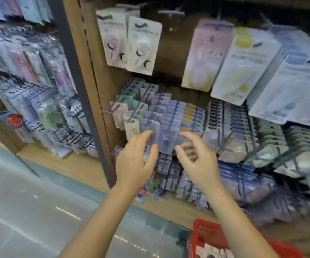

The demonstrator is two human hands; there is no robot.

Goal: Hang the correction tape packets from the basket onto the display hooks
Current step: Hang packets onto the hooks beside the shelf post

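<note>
Both my hands are raised in front of a row of purple packets [166, 116] hanging on display hooks in the middle of the wooden shelf unit. My left hand [134, 161] has its fingers spread and touches the front purple packet [151, 135]; whether it grips the packet is unclear. My right hand [199, 161] is curled loosely just right of it, fingers apart, nothing visibly in it. The red basket [206, 234] sits at the bottom right, with white correction tape packets [213, 253] inside. Two white correction tape packets [130, 41] hang on hooks at the upper middle.
Bare hooks [171, 13] stick out at the top middle. Large pastel packets [243, 66] hang at the upper right, grey-green packets [273, 146] at the right. A dark upright post [83, 101] divides the shelf bays. Tiled floor [29, 211] lies at the lower left.
</note>
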